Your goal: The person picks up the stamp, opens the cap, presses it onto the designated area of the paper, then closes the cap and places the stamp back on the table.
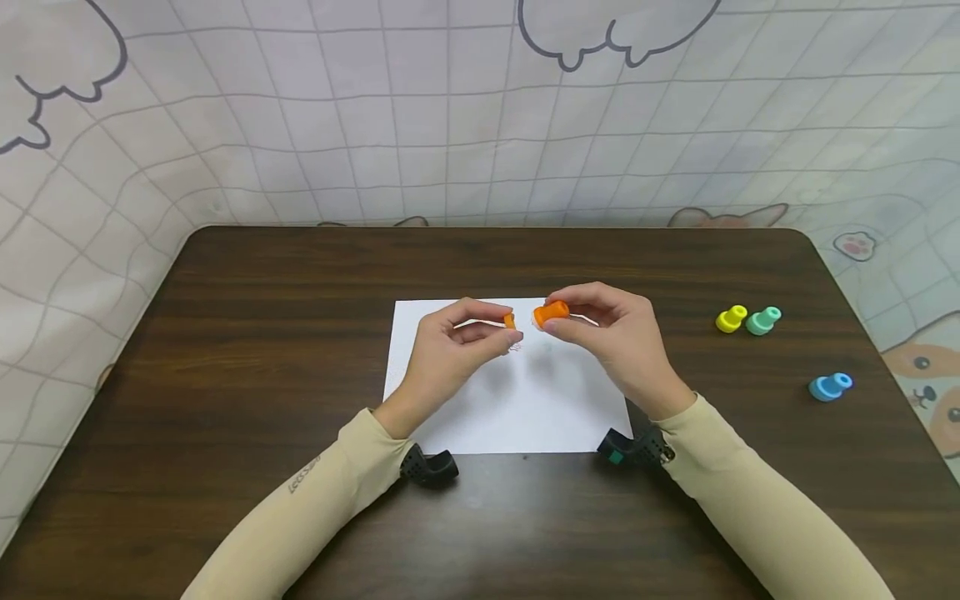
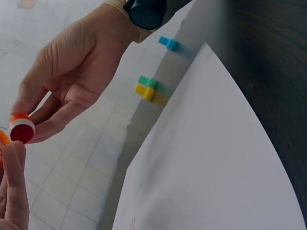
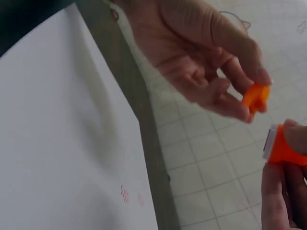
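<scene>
Above the white paper (image 1: 517, 417), my right hand (image 1: 630, 346) holds an orange toy stamp (image 1: 552, 313) between thumb and fingers. Its white rim and dark red stamping face (image 2: 22, 132) point toward my left hand (image 1: 448, 346). That hand pinches a small orange cap (image 3: 255, 97) between thumb and fingertips. A narrow gap separates cap and stamp. Small red prints (image 3: 124, 193) and a faint green mark show on the paper.
Yellow (image 1: 731, 318) and green (image 1: 763, 321) stamps stand close together at the right of the dark wooden table (image 1: 262, 350). A blue stamp (image 1: 830, 387) is nearer the right edge. Behind the table hangs a white gridded cloth (image 1: 420, 125).
</scene>
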A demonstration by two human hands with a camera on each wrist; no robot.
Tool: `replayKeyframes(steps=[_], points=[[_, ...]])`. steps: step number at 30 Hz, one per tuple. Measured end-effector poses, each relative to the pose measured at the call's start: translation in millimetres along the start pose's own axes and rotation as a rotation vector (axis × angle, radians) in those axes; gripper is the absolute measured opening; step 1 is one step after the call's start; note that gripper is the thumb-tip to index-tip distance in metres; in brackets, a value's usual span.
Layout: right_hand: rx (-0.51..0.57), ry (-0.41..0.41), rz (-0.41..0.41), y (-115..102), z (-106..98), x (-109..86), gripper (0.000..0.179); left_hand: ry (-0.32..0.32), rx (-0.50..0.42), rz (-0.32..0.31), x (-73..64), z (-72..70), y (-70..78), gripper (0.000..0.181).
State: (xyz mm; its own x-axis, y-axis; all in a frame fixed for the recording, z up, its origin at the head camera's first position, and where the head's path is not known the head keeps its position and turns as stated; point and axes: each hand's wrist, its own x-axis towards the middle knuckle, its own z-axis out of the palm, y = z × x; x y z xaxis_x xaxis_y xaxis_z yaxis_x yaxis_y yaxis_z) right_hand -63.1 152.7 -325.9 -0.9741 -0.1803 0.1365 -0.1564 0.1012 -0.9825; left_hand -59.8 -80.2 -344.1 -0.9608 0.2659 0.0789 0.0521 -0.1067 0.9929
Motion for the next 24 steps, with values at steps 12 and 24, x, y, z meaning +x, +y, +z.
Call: replayKeyframes(steps=[12,24], points=[[0.338,0.024,0.031,0.7,3.7,-12.4,0.029,-0.051,-0.038,0.013,0.5,14.3,0.9,0.030],[0.365,0.015,0.048,5.7,9.8,-14.8,0.028,-0.028,-0.043,0.011,-0.4,16.7,-4.4,0.033]])
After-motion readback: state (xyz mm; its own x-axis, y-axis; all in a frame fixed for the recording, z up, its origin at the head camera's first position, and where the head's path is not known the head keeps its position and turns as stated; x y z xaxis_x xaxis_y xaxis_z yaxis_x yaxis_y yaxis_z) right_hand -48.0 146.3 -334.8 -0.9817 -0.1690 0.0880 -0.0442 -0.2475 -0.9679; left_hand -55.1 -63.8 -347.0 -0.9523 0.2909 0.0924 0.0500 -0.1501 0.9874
